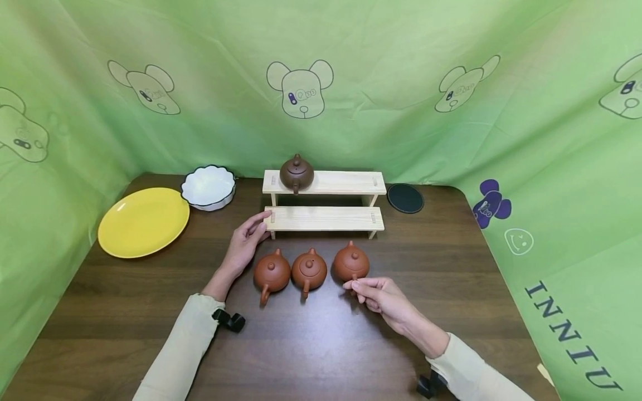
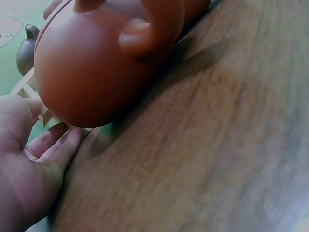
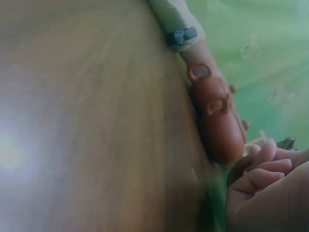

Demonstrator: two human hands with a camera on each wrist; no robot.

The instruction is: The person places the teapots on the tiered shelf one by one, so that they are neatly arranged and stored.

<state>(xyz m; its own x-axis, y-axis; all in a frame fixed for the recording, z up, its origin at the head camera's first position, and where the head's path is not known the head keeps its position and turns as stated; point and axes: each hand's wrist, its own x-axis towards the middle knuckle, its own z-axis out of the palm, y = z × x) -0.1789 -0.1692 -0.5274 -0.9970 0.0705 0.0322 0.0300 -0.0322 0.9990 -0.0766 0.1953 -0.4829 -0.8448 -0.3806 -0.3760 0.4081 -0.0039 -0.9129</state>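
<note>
Head view: right hand (image 1: 383, 302) pinches the handle (image 1: 355, 276) of the right-hand red-brown teapot (image 1: 349, 265), which is upright in front of the lower wooden shelf (image 1: 321, 218); can't tell if its base touches the table (image 1: 311, 345). Left hand (image 1: 243, 244) is extended, fingers fairly straight, touching the lower shelf's left end. Left red-brown teapot (image 1: 271, 274) and middle red-brown teapot (image 1: 308, 271) stand side by side on the table, right of the left hand, handles toward the person; gap between them and the pinched one. Dark brown teapot (image 1: 297, 175) sits on the upper wooden shelf (image 1: 346, 181), toward its left end. Yellow plate (image 1: 144, 223) and white scalloped bowl (image 1: 208, 187) at far left, black coaster (image 1: 405, 198) just right of the shelves. Green cloth (image 1: 371, 111) hangs behind. Right wrist view: hand hides most of the pinched pot.
</note>
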